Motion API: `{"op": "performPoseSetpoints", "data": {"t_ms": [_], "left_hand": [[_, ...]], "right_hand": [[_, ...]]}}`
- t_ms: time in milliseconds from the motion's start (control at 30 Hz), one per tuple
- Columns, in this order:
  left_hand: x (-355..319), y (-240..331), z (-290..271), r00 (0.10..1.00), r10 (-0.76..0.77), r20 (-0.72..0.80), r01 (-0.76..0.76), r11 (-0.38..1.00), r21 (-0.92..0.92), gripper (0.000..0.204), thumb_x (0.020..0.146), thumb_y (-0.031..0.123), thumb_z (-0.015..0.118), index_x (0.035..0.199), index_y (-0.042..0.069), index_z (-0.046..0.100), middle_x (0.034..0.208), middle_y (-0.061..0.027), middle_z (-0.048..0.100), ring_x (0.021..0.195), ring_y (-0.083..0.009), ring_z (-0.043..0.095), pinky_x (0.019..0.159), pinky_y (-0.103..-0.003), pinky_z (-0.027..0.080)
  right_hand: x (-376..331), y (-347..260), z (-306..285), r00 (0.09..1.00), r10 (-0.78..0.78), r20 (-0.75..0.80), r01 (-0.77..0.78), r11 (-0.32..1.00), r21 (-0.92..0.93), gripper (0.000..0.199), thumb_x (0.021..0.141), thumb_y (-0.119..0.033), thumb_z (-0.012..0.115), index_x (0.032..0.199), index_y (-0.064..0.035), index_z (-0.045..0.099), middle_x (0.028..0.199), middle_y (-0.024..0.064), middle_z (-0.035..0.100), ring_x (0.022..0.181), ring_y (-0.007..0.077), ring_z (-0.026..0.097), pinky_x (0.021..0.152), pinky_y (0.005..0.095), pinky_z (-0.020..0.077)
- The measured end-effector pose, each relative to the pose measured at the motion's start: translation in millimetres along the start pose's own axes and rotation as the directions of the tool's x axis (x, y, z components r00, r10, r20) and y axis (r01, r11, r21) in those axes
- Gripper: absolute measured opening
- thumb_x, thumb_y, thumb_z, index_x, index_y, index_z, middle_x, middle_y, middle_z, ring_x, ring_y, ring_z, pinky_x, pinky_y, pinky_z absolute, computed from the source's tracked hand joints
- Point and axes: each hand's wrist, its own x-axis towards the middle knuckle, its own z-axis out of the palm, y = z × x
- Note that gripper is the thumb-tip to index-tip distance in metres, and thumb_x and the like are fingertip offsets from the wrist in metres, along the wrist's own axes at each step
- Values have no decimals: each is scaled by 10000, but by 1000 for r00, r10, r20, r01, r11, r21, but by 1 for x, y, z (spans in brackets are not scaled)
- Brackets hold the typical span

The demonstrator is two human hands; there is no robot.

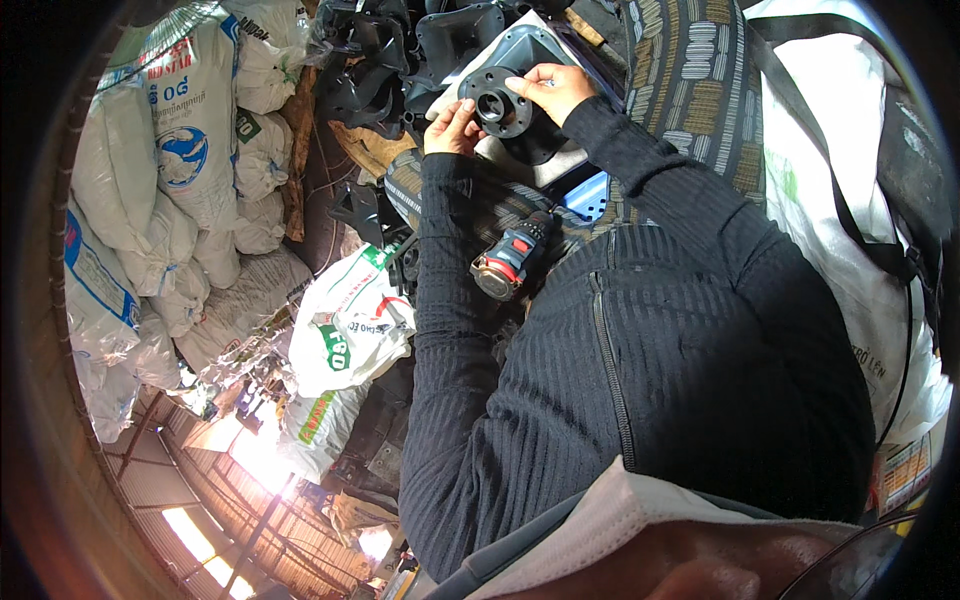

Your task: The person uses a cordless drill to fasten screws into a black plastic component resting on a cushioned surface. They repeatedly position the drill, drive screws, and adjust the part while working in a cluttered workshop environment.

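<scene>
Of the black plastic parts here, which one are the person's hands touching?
The round black flange with a centre hole: left hand and right hand hold it. The other black parts lie piled behind, untouched.

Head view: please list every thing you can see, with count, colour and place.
Flange: one, black, round with holes, top centre, between both hands.
Housing: one, grey-black, under the flange.
Drill: one, dark with red, on the lap.
Blue part: one, right of the drill.
Black parts: a pile, top left of centre.
Sacks: many, white, left side.
Big bag: one, white with black straps, right.
Left hand: on the flange's left edge.
Right hand: on the flange's top right.
</scene>
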Motion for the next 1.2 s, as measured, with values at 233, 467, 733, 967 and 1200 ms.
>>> {"op": "performPoseSetpoints", "data": {"t_ms": [233,467,733,967,1200], "left_hand": [[1,-1,6,1000,-10,-18,10,999,-42,162,832,120,730,950,43,651,829,-60,693,651,-161,651,606,-313,546],[3,-5,7,1000,14,2,-14,999,-41,181,829,110,730,966,25,647,834,-64,692,678,-172,661,611,-313,544],[4,-10,5,999,46,-22,-48,997,-60,183,823,92,730,968,17,649,839,-69,689,687,-168,653,606,-294,529],[3,-8,9,1000,20,-14,-21,994,-103,179,826,107,729,959,22,644,837,-59,677,692,-171,653,652,-332,553],[8,-21,11,994,-38,-100,40,999,14,338,858,305,702,1083,69,614,931,-53,642,794,-209,634,665,-396,538]], "right_hand": [[3,9,-1,1000,-21,-19,22,999,50,342,785,-388,757,801,-53,687,718,26,675,650,102,610,643,264,495],[0,6,-5,999,28,-21,-27,999,41,321,783,-364,764,781,-55,677,687,3,654,620,84,581,610,255,478],[5,18,-7,999,27,23,-26,999,-28,392,748,-419,779,754,-53,639,657,22,627,593,112,548,577,290,450],[7,15,-2,1000,20,-2,-20,995,-96,334,791,-369,765,761,-58,647,624,-37,577,565,47,483,534,232,396],[9,27,-12,996,75,-50,-83,981,-175,443,710,-483,774,731,-59,646,675,45,646,612,152,586,605,311,467]]}}
